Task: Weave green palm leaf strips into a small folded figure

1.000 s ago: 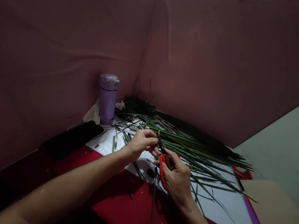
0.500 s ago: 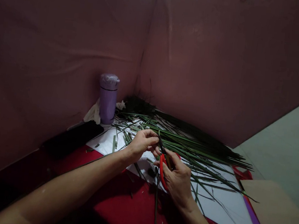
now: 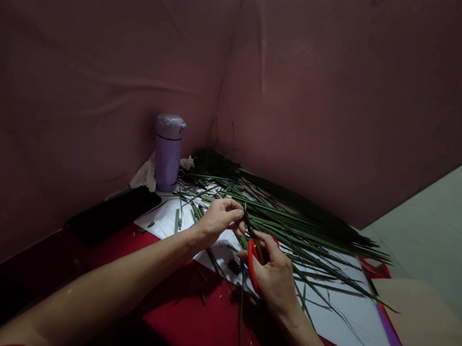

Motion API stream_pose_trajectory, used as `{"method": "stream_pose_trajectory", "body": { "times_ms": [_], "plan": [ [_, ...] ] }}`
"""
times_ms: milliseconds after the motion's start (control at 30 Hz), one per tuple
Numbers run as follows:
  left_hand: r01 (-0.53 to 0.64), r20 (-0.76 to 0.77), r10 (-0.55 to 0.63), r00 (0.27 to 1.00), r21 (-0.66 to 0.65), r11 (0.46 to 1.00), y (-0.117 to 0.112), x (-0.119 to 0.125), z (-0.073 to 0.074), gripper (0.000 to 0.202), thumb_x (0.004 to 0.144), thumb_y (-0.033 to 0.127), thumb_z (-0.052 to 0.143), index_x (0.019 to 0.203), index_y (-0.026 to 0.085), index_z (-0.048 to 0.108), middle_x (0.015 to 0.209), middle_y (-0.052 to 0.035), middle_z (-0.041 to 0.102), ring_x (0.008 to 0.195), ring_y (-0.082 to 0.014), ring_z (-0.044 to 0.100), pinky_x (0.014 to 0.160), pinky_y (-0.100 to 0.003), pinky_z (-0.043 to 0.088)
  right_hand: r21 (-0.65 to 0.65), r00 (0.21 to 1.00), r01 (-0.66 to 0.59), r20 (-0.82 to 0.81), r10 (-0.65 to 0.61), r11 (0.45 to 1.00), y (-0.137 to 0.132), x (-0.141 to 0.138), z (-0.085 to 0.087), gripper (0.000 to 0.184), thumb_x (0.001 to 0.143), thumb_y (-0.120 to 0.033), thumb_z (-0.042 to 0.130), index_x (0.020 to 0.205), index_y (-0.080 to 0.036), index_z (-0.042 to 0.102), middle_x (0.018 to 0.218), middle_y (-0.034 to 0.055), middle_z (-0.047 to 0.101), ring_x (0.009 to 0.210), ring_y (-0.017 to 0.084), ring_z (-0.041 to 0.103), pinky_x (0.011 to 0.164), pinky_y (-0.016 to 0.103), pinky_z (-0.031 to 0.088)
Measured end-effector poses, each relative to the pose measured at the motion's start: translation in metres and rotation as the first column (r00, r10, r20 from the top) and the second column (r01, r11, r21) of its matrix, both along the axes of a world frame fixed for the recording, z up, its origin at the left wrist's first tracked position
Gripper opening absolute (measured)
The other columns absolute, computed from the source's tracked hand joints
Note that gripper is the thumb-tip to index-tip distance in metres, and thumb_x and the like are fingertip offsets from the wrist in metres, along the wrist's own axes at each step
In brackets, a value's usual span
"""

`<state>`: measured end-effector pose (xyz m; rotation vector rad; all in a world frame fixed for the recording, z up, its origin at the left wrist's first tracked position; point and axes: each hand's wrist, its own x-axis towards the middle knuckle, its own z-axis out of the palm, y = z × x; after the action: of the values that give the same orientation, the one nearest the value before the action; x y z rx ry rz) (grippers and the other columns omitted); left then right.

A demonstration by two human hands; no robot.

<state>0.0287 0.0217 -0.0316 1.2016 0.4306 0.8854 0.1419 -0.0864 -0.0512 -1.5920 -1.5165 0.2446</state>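
Right hand (image 3: pixel 275 276) at frame centre, grip closed around red-handled scissors (image 3: pixel 251 257) — dark blades pointing up and left toward the other hand. Left hand (image 3: pixel 219 221) just beside, upper left of the right one, fingertips pinched together on a thin green leaf strip (image 3: pixel 241 314) at the scissor tips; strip trailing down toward the lower edge over the red cloth (image 3: pixel 195 326). Below both hands, a white sheet (image 3: pixel 343 321) spread on the cloth, scattered with short green offcuts. Beyond the hands, a loose pile of long green leaves (image 3: pixel 292 225) fanning from centre to the right. Farther back, left of centre, a purple flask (image 3: pixel 167 152) upright near the corner of the pink fabric wall (image 3: pixel 101 67), crumpled white tissue (image 3: pixel 144 175) touching its base. Left of that — a flat black object (image 3: pixel 112 214) on the desk edge. Lower right: brown cardboard (image 3: pixel 426 331).
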Motion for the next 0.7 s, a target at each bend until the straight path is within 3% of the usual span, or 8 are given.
{"method": "stream_pose_trajectory", "body": {
  "times_ms": [233,533,700],
  "plan": [
    [-0.030,0.008,0.030,1.000,-0.016,0.999,0.0002,0.0036,-0.0034,0.004,0.066,0.013,0.051,0.068,0.012,0.047,0.050,-0.0015,0.055,0.043,-0.0098,0.052,0.045,-0.021,0.041,-0.034,1.000,0.019,0.012,-0.019,0.999,-0.0003,-0.0022,0.0018,0.034,0.072,-0.024,0.054,0.106,-0.023,0.051,0.093,0.0026,0.064,0.077,0.016,0.060,0.068,0.025,0.045],
    [-0.041,0.035,0.043,0.998,-0.056,0.998,-0.0064,0.0034,-0.0018,0.008,0.065,0.015,0.053,0.068,0.013,0.046,0.051,-0.0020,0.057,0.043,-0.0089,0.052,0.048,-0.021,0.040,-0.012,1.000,-0.008,-0.021,0.008,1.000,-0.0030,-0.0036,0.0006,0.028,0.077,-0.024,0.049,0.105,-0.020,0.052,0.086,0.0032,0.064,0.068,0.015,0.061,0.065,0.024,0.046],
    [-0.015,0.074,0.020,0.997,-0.068,0.998,-0.0073,0.0036,-0.0045,0.013,0.067,0.020,0.057,0.072,0.013,0.047,0.053,-0.0020,0.058,0.044,-0.0093,0.052,0.049,-0.022,0.041,-0.017,0.999,0.006,0.034,-0.006,1.000,-0.0044,-0.0009,-0.0008,0.028,0.078,-0.026,0.049,0.105,-0.021,0.053,0.086,0.0033,0.065,0.074,0.016,0.062,0.066,0.025,0.046]
  ]
}}
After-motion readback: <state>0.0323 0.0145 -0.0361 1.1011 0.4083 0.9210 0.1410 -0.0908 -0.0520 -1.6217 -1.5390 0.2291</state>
